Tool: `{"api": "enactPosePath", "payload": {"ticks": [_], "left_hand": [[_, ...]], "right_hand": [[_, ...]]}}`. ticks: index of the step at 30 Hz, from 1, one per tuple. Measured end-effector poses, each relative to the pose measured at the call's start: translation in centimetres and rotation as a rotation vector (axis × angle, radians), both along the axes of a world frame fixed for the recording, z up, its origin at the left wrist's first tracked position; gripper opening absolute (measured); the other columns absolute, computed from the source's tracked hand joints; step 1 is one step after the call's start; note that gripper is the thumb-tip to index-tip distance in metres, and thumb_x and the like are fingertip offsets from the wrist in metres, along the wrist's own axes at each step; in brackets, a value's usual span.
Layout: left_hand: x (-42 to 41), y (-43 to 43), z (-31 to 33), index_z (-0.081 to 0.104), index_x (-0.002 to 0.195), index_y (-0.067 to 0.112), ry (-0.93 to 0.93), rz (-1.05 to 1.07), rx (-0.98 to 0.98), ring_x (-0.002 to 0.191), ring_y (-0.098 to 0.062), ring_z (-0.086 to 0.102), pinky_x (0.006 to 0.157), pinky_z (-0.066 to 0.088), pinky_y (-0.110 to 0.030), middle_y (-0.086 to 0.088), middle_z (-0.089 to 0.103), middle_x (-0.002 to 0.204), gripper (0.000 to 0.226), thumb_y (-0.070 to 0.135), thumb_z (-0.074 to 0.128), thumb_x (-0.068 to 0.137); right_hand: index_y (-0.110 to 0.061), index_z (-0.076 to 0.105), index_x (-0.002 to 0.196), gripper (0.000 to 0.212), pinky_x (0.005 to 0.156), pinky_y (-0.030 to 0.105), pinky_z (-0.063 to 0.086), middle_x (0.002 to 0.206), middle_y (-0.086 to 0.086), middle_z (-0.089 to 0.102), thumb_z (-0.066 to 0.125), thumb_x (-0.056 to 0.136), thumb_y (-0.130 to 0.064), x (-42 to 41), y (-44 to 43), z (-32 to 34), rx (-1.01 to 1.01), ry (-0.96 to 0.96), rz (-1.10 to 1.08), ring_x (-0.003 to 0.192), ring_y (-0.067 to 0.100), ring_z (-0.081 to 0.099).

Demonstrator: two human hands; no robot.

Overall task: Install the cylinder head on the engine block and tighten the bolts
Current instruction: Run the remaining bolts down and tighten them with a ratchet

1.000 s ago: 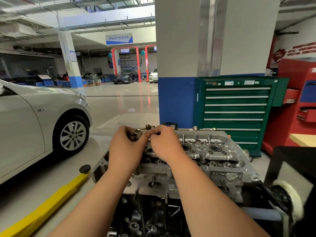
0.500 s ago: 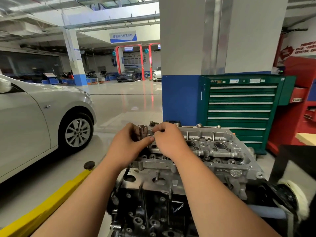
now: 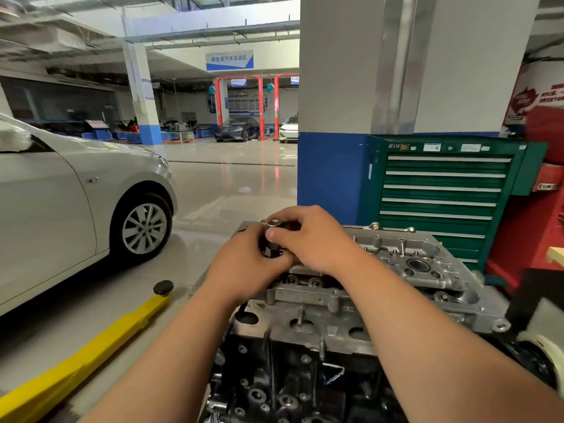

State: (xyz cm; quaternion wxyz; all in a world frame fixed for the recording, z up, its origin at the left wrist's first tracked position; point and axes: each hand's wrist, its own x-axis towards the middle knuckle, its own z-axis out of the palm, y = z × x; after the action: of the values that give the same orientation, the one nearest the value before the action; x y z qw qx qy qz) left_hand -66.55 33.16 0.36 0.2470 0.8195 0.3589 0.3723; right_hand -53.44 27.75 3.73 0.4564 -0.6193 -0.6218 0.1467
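A silver aluminium cylinder head (image 3: 427, 270) sits on top of the dark engine block (image 3: 290, 377). Both hands meet over the head's far left end. An upright metal socket (image 3: 272, 232) stands there, its open top showing. My left hand (image 3: 247, 267) wraps around its lower part from the left. My right hand (image 3: 314, 236) pinches its upper part with thumb and fingers from the right. What the socket stands on is hidden under the fingers.
A silver car (image 3: 76, 203) is parked to the left, with a yellow lift arm (image 3: 91, 346) on the floor below it. A green tool cabinet (image 3: 442, 193) stands behind the engine against a blue and white pillar (image 3: 329, 172). Red equipment (image 3: 543, 178) is at the right edge.
Both hands stay on the socket and have shifted their grip slightly around it. The view has drifted to the left, so the engine sits further right in the picture.
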Motion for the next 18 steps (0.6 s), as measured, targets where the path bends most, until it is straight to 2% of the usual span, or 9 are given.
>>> {"api": "enactPosePath", "payload": {"ticks": [2,5,7,10,11,14,18], "left_hand": [[0.3,0.1,0.0,0.06,0.092,0.031,0.006,0.051,0.014,0.077,-0.01,0.063,0.065,0.051,-0.033,0.011,0.067,0.081,0.034,0.054,0.061,0.066],[0.2,0.2,-0.3,0.059,0.078,0.031,-0.023,0.084,0.043,0.068,-0.011,0.062,0.056,0.047,-0.031,0.009,0.066,0.069,0.017,0.045,0.061,0.069],[0.0,0.2,-0.5,0.057,0.071,0.032,-0.056,0.083,0.06,0.065,-0.011,0.061,0.053,0.043,-0.029,0.008,0.065,0.066,0.009,0.037,0.064,0.074],[-0.1,0.1,-0.5,0.058,0.068,0.03,-0.053,0.036,0.088,0.065,-0.013,0.061,0.054,0.044,-0.031,0.007,0.065,0.064,0.013,0.034,0.065,0.079],[-0.1,0.1,-0.5,0.058,0.067,0.03,-0.047,0.026,0.092,0.064,-0.012,0.06,0.054,0.043,-0.031,0.008,0.064,0.063,0.015,0.036,0.064,0.08],[0.0,0.2,-0.6,0.056,0.065,0.03,-0.03,0.028,0.117,0.06,-0.01,0.054,0.053,0.038,-0.028,0.009,0.06,0.059,0.022,0.044,0.059,0.082],[0.1,0.0,-0.6,0.053,0.068,0.034,-0.018,0.068,0.137,0.061,-0.009,0.055,0.052,0.036,-0.027,0.01,0.06,0.06,0.018,0.048,0.055,0.078]], "right_hand": [[-0.03,0.066,0.085,0.014,0.056,0.017,0.041,0.077,-0.015,0.064,0.074,0.078,-0.038,-0.4,0.3,-0.1,0.006,-0.012,-0.107,0.069,-0.002,0.059],[-0.027,0.057,0.077,0.018,0.058,0.028,0.045,0.072,-0.011,0.062,0.07,0.076,-0.04,-1.6,0.8,-0.8,0.062,-0.049,-0.223,0.069,0.008,0.058],[-0.026,0.058,0.081,0.018,0.058,0.025,0.043,0.076,-0.011,0.061,0.069,0.079,-0.04,-1.8,0.8,-0.6,0.048,-0.091,-0.178,0.071,0.007,0.057],[-0.03,0.066,0.097,0.015,0.058,0.008,0.039,0.083,-0.02,0.059,0.068,0.084,-0.035,-0.7,0.2,1.2,-0.084,-0.183,-0.004,0.077,-0.003,0.056],[-0.031,0.068,0.1,0.016,0.061,0.007,0.04,0.084,-0.022,0.06,0.068,0.085,-0.033,-0.4,0.0,1.7,-0.112,-0.199,0.034,0.079,-0.004,0.057],[-0.031,0.07,0.095,0.012,0.063,0.015,0.044,0.08,-0.017,0.065,0.07,0.083,-0.03,-0.1,-0.3,2.0,-0.105,-0.187,0.027,0.076,0.0,0.06],[-0.024,0.071,0.092,0.014,0.063,0.021,0.047,0.079,-0.01,0.066,0.072,0.081,-0.033,-0.8,0.1,1.6,-0.07,-0.186,-0.061,0.075,0.008,0.062]]}}
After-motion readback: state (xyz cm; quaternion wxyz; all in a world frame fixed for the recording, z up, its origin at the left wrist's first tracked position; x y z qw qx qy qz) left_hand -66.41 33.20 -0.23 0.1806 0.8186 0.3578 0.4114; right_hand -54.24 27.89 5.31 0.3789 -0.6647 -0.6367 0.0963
